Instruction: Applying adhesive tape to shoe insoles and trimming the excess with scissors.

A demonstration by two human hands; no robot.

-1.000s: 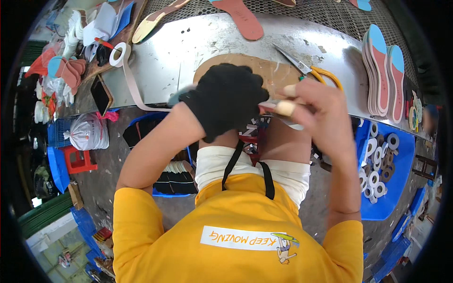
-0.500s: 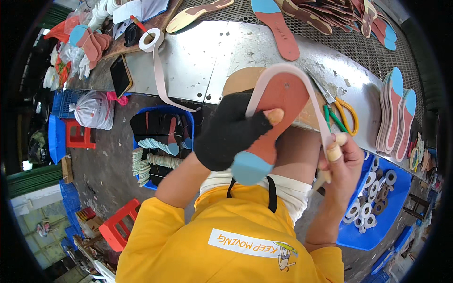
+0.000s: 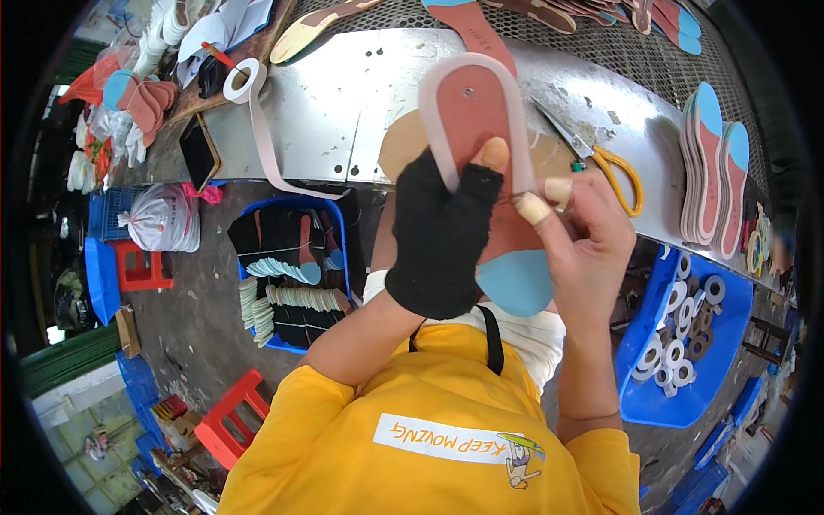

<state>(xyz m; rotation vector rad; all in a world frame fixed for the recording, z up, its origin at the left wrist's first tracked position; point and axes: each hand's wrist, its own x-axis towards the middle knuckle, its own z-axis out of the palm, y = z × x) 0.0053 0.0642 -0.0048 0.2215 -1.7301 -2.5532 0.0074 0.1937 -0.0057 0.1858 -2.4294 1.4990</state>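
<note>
A red-brown shoe insole (image 3: 468, 107) with a light blue end is held upright over my lap, its rounded heel end pointing away from me. My left hand (image 3: 442, 236), in a black fingerless glove, is closed around its middle, with the bare thumb on top. A pale pink tape strip (image 3: 518, 129) runs around the heel's rim. My right hand (image 3: 588, 227), with pale covers on its fingertips, pinches the strip's lower end at the insole's right edge. Part of the insole is hidden behind the hands.
Orange-handled scissors (image 3: 618, 172) lie on the metal bench (image 3: 318, 94), near a tape roll (image 3: 246, 80) and a phone (image 3: 200, 153). Stacked insoles (image 3: 704, 172) stand at the right. Blue bins hold insoles (image 3: 296, 296) on the left and tape rolls (image 3: 678, 343) on the right.
The insole has turned more upright and risen away from my body. My right hand has come in to the insole's edge, and the tape that stretched loose now lies along the rim.
</note>
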